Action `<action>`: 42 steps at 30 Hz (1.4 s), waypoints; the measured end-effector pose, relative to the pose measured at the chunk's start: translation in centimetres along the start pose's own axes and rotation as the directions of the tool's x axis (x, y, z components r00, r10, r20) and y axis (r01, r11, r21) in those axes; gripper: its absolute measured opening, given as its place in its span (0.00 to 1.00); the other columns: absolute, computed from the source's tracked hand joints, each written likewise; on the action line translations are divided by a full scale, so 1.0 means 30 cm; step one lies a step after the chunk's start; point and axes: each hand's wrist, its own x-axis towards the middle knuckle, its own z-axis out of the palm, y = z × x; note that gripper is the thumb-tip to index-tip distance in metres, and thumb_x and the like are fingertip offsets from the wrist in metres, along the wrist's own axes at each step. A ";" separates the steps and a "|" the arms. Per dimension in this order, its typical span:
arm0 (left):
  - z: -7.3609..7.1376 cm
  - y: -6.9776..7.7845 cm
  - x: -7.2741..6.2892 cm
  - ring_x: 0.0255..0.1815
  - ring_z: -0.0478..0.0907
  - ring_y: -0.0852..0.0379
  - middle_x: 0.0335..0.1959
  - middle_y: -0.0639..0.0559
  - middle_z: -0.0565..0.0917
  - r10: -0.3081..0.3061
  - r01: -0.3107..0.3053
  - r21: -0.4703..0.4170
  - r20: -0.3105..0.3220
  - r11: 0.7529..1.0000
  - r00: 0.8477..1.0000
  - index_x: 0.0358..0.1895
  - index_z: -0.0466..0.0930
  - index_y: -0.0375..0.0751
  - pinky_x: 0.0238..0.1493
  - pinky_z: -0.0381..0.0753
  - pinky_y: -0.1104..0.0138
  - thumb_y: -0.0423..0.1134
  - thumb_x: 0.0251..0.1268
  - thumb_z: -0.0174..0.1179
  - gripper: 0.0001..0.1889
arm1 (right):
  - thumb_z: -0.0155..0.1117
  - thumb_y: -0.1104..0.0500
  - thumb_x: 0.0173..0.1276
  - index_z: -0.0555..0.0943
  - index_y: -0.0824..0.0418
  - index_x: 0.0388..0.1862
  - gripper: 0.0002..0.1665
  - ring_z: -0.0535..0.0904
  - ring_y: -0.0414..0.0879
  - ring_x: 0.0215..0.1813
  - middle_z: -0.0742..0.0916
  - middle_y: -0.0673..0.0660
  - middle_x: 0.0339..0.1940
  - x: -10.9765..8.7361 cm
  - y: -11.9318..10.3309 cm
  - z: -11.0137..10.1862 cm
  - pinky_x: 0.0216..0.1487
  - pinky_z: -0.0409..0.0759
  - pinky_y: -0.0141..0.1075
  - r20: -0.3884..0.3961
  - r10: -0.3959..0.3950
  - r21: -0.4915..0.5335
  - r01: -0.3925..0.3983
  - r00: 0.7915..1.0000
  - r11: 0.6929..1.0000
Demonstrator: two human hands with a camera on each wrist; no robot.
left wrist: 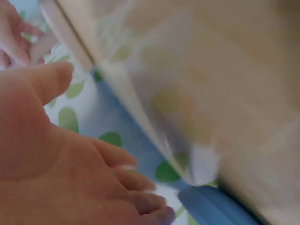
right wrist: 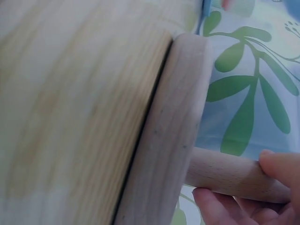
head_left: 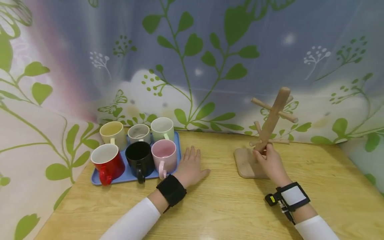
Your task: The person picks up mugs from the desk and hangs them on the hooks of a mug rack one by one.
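Observation:
A wooden mug tree (head_left: 273, 116) with several pegs stands on the table at the right. My right hand (head_left: 271, 165) grips its post low down, just above the square base (head_left: 244, 163); in the right wrist view the thumb and fingers (right wrist: 276, 164) wrap the round post (right wrist: 225, 173). My left hand (head_left: 190, 166) lies palm down with fingers spread, beside the right edge of a blue tray (head_left: 178, 143). Nearest to it is a pink mug (head_left: 164, 155). In the left wrist view the left hand (left wrist: 70, 154) holds nothing.
On the tray sit several more mugs: a red mug (head_left: 108, 163), a black mug (head_left: 139, 160), a yellow mug (head_left: 115, 135), a grey-white mug (head_left: 139, 133) and a pale green one (head_left: 162, 128). A leaf-patterned curtain (head_left: 204, 66) hangs behind the wooden table (head_left: 222, 206).

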 end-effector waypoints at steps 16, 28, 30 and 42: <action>-0.018 0.055 0.062 0.78 0.55 0.36 0.76 0.27 0.55 -0.371 0.376 0.184 -0.065 0.908 0.926 0.74 0.52 0.25 0.77 0.63 0.57 0.71 0.64 0.47 0.53 | 0.55 0.63 0.74 0.68 0.70 0.45 0.10 0.81 0.62 0.49 0.80 0.69 0.45 0.001 0.003 -0.009 0.53 0.82 0.55 0.005 -0.007 0.015 0.007 1.000 1.000; -0.040 0.099 0.178 0.75 0.58 0.31 0.74 0.24 0.57 -0.605 0.603 -0.050 -0.032 0.796 0.796 0.75 0.47 0.25 0.74 0.67 0.54 0.72 0.63 0.49 0.55 | 0.55 0.60 0.74 0.68 0.68 0.48 0.13 0.82 0.62 0.49 0.81 0.66 0.44 0.000 0.018 -0.009 0.48 0.84 0.48 0.007 -0.009 0.029 0.008 1.000 1.000; -0.038 0.110 0.171 0.74 0.60 0.32 0.73 0.24 0.58 -0.579 0.574 -0.078 -0.052 0.815 0.814 0.74 0.48 0.24 0.73 0.69 0.54 0.71 0.63 0.49 0.55 | 0.55 0.60 0.74 0.68 0.68 0.48 0.13 0.82 0.63 0.50 0.81 0.67 0.44 0.000 0.020 -0.013 0.48 0.84 0.48 0.012 -0.005 0.039 0.004 1.000 0.999; 0.013 0.233 0.183 0.77 0.57 0.38 0.77 0.29 0.52 -0.476 0.475 -0.023 -0.039 0.880 0.879 0.76 0.46 0.29 0.74 0.66 0.58 0.75 0.59 0.48 0.57 | 0.56 0.61 0.73 0.68 0.69 0.48 0.13 0.82 0.62 0.50 0.82 0.68 0.44 0.000 0.013 -0.010 0.45 0.84 0.42 0.007 0.013 0.060 -0.013 1.000 0.998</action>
